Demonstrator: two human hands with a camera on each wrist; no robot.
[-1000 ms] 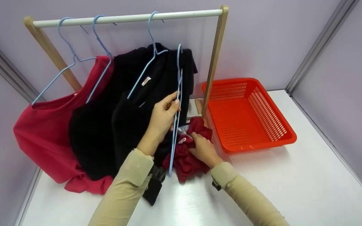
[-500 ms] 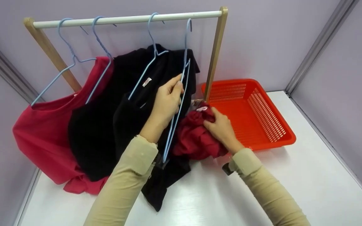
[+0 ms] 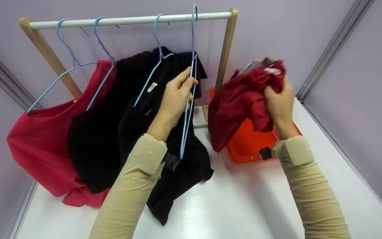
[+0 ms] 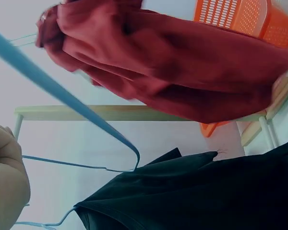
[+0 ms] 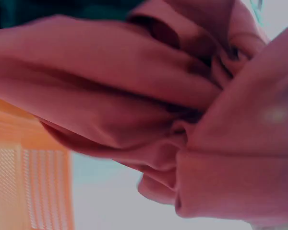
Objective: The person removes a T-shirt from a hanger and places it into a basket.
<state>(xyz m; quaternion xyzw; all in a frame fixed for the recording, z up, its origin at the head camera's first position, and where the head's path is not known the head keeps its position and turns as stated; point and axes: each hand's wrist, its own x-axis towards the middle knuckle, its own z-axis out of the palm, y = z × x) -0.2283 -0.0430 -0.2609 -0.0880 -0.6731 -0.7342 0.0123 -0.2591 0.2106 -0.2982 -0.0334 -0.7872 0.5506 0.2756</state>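
Note:
In the head view my left hand point(image 3: 175, 99) grips a bare light-blue clothes hanger point(image 3: 187, 126) by one side. The hanger's hook overlaps the rack's rail; whether it touches the rail I cannot tell. My right hand point(image 3: 280, 103) holds a bunched dark red garment point(image 3: 235, 99) with a white label, lifted above the orange basket point(image 3: 240, 155). A grey patch shows at the garment's top. In the left wrist view the red garment point(image 4: 158, 62) hangs beyond the hanger point(image 4: 77, 98). Its cloth point(image 5: 134, 110) fills much of the right wrist view, hiding the right hand.
A clothes rack with a white rail point(image 3: 128, 21) stands against the back wall. A red top point(image 3: 45, 142) and black garments point(image 3: 95, 146) hang on its blue hangers, their lower parts reaching the white table point(image 3: 244, 205). The basket stands right of the rack's wooden post point(image 3: 225, 53).
My right hand has lifted the red garment off the table area, up and right over the basket. My left hand has raised the hanger, bringing its hook to rail height in the head view.

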